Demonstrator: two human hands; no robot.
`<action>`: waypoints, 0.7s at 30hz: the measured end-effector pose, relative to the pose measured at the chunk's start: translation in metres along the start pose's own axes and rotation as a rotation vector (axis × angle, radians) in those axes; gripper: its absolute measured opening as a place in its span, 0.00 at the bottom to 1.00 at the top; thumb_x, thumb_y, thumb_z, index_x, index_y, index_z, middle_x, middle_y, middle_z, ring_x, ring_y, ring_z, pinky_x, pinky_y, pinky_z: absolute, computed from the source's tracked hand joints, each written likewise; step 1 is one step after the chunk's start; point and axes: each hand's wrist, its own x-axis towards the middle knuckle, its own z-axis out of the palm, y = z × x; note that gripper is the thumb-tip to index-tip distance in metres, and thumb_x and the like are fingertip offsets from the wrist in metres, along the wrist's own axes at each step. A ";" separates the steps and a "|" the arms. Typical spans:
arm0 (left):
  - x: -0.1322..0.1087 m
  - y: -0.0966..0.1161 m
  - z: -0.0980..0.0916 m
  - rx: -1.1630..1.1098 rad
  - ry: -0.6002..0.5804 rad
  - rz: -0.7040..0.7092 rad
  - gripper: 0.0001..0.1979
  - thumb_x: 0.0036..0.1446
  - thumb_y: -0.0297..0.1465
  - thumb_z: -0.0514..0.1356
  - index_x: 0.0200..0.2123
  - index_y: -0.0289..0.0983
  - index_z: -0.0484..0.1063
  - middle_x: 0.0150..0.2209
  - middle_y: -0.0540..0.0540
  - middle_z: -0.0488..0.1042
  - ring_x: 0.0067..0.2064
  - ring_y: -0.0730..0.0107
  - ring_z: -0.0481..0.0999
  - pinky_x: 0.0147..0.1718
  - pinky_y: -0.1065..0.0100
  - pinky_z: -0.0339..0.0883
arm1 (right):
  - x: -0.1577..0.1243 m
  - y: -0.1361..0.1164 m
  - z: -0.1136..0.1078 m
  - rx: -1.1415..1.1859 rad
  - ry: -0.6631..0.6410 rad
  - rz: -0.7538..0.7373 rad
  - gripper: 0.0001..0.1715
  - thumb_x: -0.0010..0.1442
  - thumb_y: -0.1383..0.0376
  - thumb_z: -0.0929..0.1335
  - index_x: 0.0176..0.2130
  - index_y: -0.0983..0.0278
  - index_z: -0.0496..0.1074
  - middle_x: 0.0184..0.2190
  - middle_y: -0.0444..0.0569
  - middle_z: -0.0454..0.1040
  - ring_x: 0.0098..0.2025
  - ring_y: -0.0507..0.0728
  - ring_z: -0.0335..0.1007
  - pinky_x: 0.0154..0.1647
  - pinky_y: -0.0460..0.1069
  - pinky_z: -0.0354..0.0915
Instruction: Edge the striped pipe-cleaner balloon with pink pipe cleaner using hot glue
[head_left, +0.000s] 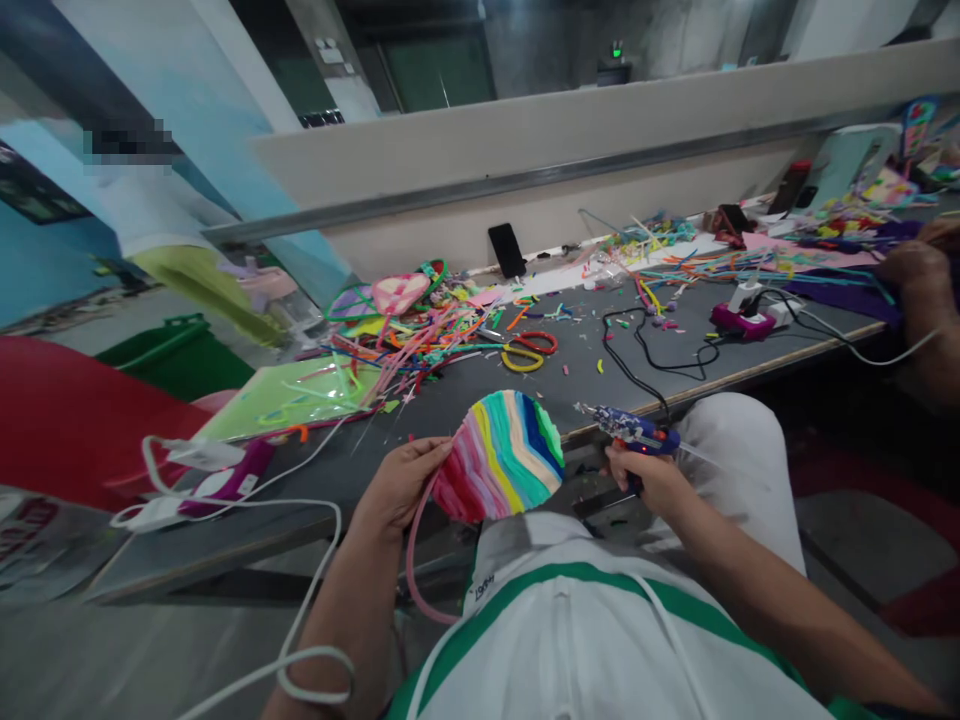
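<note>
My left hand (409, 480) pinches the left edge of a round disc (499, 455) striped in rainbow colours, from red and pink through yellow and teal to dark blue and green. A pink strip (414, 560) hangs in a loop from the disc's left side down to my lap. In my right hand (649, 475) is a blue glue gun (634, 430) with a lit red light, its nozzle aimed left toward the disc but apart from it. A clear glue stick juts out of its back end.
Scissors (525, 357) and colourful pipe cleaners (420, 340) litter the grey table (450, 400). Purple power strips (742, 322) (225, 485) trail cables at both sides. A phone (507, 250) leans on the back board. Another person's hand (919, 275) works at far right; a person stands far left.
</note>
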 end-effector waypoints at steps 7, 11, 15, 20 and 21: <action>0.001 0.000 -0.001 0.026 -0.002 -0.027 0.17 0.41 0.28 0.70 0.37 0.29 0.75 0.29 0.43 0.79 0.28 0.66 0.78 0.30 0.68 0.75 | 0.003 -0.009 -0.002 0.106 -0.052 0.017 0.09 0.52 0.61 0.69 0.26 0.64 0.70 0.17 0.40 0.65 0.15 0.46 0.52 0.25 0.49 0.65; 0.001 0.000 -0.001 0.044 0.002 -0.020 0.17 0.40 0.29 0.70 0.36 0.30 0.75 0.29 0.43 0.79 0.29 0.66 0.78 0.31 0.68 0.75 | 0.003 -0.009 -0.002 0.150 -0.066 0.024 0.08 0.52 0.61 0.69 0.29 0.64 0.69 0.28 0.43 0.72 0.16 0.45 0.53 0.23 0.47 0.64; 0.000 0.001 0.001 0.038 0.017 -0.023 0.16 0.40 0.28 0.70 0.36 0.31 0.75 0.28 0.43 0.79 0.27 0.66 0.78 0.31 0.68 0.75 | 0.004 -0.009 -0.002 0.159 -0.070 0.027 0.08 0.51 0.61 0.70 0.30 0.64 0.69 0.27 0.44 0.73 0.15 0.45 0.53 0.21 0.47 0.63; 0.001 0.000 0.000 0.035 0.007 -0.031 0.16 0.41 0.28 0.69 0.36 0.31 0.76 0.29 0.44 0.79 0.27 0.67 0.78 0.31 0.67 0.75 | 0.003 -0.007 0.000 0.137 -0.050 0.022 0.08 0.51 0.62 0.70 0.32 0.64 0.70 0.27 0.44 0.73 0.15 0.45 0.54 0.21 0.47 0.63; 0.001 0.000 0.000 0.037 0.008 -0.028 0.16 0.41 0.28 0.69 0.36 0.31 0.76 0.29 0.44 0.79 0.27 0.67 0.78 0.31 0.67 0.75 | 0.002 -0.006 0.000 0.126 -0.051 0.023 0.08 0.51 0.62 0.70 0.31 0.64 0.70 0.27 0.44 0.73 0.15 0.45 0.54 0.21 0.47 0.63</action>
